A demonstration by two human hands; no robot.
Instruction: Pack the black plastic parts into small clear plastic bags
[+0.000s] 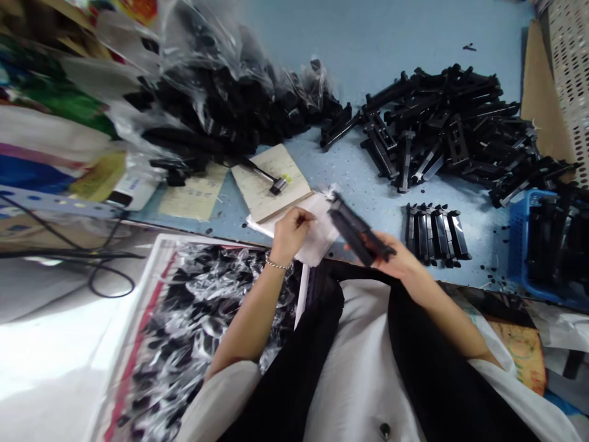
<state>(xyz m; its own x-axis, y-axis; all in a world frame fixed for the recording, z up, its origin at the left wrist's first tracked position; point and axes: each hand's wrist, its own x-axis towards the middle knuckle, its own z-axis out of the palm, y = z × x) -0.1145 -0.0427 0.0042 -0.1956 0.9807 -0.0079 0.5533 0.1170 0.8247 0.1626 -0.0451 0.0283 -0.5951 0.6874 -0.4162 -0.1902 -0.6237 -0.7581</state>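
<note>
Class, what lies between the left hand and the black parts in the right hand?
In the head view, white sheeting lies between the left hand and the black parts.

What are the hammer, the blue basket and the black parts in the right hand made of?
The hammer has a head that looks like metal: it gleams silver.
The basket is probably plastic, being bright, even blue with a thin, molded-looking wall.
The black parts look smooth but blurred: coated metal or hard plastic, I can't tell.
</note>
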